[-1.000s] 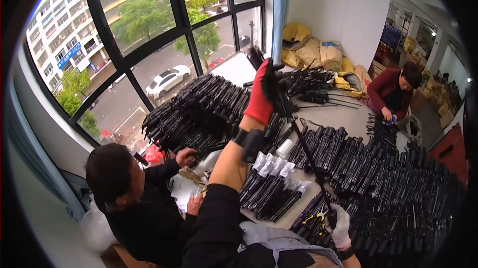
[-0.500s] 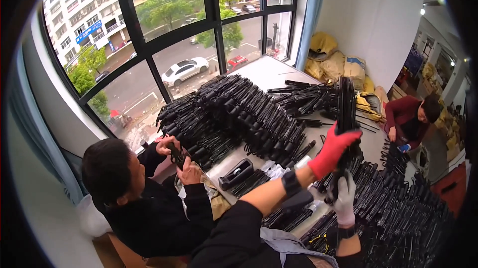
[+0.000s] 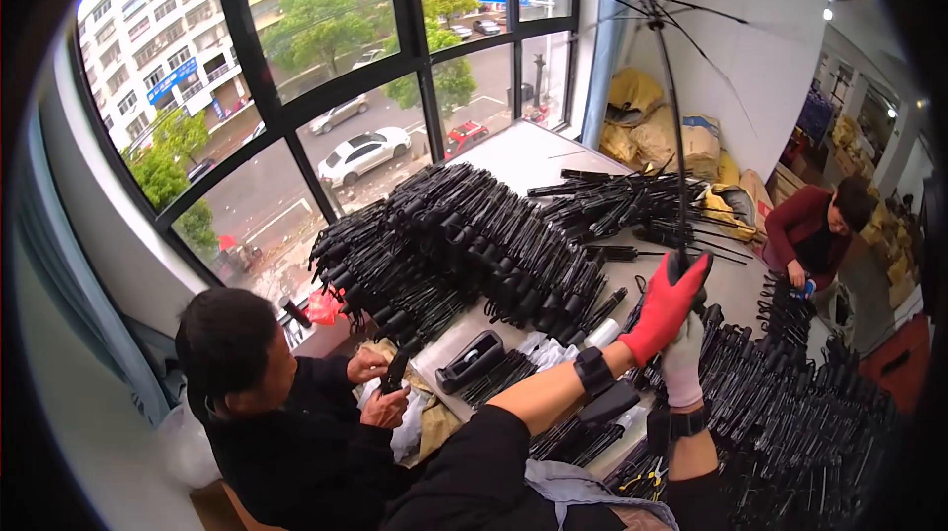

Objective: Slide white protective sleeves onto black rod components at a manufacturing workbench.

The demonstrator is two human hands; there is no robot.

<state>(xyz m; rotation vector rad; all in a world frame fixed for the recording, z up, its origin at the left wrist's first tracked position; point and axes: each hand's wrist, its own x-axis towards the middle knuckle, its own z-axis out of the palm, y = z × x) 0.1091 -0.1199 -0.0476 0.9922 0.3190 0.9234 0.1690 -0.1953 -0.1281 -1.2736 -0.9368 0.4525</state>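
Note:
A bare umbrella frame (image 3: 674,126) stands upright in front of me, its thin black ribs spread at the top and no cloth on them. My left hand (image 3: 670,306), in a red glove with dark fingertips, is closed round the lower shaft. Just below it, my right hand (image 3: 683,365) in a pale grey glove grips the bottom end, which is mostly hidden by both hands. Rows of folded black umbrella frames (image 3: 780,413) lie on the table to the right of my hands.
A large heap of folded frames (image 3: 464,235) fills the table's middle, with a looser pile (image 3: 612,203) behind. A tape dispenser (image 3: 471,361) and yellow-handled pliers (image 3: 652,480) lie nearby. One co-worker (image 3: 286,403) sits at left, another (image 3: 815,235) at far right. Yellow sacks (image 3: 652,126) stand beyond.
The umbrella frame has gone from folded to extended, with its ribs now spread high up. My left hand has moved slightly down, close above the right. The left co-worker's hands have lowered.

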